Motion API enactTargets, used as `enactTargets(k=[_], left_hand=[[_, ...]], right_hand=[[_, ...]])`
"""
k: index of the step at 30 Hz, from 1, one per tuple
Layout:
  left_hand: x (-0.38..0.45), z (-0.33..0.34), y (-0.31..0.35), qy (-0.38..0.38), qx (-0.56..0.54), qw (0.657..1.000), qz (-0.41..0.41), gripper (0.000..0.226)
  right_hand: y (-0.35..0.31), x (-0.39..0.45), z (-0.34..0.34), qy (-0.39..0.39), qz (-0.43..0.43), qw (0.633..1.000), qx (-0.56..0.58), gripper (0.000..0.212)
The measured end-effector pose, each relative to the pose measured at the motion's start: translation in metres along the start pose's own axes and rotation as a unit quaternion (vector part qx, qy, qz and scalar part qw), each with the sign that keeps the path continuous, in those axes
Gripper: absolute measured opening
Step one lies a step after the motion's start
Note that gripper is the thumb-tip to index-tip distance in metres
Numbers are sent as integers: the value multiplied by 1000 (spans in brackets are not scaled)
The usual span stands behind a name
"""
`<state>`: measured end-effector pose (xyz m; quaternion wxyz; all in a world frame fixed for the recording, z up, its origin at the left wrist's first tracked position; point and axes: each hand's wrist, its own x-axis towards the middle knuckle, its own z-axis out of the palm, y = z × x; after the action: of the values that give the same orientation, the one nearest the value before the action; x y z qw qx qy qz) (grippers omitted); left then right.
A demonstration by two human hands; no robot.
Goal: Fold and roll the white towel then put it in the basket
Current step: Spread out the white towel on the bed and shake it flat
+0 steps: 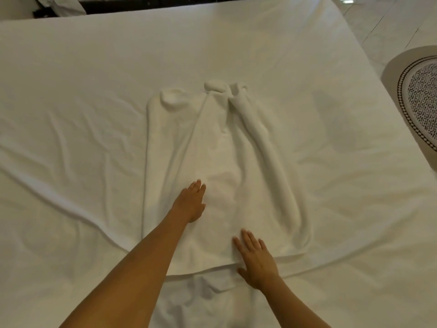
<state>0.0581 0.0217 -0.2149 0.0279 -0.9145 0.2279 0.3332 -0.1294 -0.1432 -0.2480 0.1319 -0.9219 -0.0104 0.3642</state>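
Observation:
The white towel point(220, 166) lies lengthwise on the bed, wrinkled, with bunched folds at its far end and a raised ridge along its right side. My left hand point(191, 202) rests flat on the towel's middle, fingers together and stretched forward. Palm down on the towel's near edge lies my right hand point(256, 259), fingers spread, holding nothing. No basket can be identified with certainty.
The bed's white sheet point(82, 114) is creased around the towel. A round patterned object with a dark woven rim point(418, 100) stands at the right beside the bed, on a tiled floor point(390, 17). A dark frame and crumpled white cloth point(61, 4) lie beyond the bed's far edge.

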Motion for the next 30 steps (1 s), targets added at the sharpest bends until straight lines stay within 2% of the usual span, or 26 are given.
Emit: enactTargets(k=[10,15,17,19,22,30], left_hand=[[15,18,-7,17,9,1000,6,67],[36,-5,-5,60,23,998,-3,67],[43,-19,-3,74,20,997,-12,67],[51,-31,-1,85,18,996,-16,67],[65,-50,1,100,30,994,-14,67],[127,-97,0,142,31,989,-19,68]], right_hand=[[-4,17,21,72,6,997,2,72],[4,11,26,76,-61,995,15,76],[8,2,26,65,-60,996,22,75],[10,-6,25,99,-61,993,31,74],[9,-9,20,143,-64,988,9,84],[16,23,7,107,-58,993,6,93]])
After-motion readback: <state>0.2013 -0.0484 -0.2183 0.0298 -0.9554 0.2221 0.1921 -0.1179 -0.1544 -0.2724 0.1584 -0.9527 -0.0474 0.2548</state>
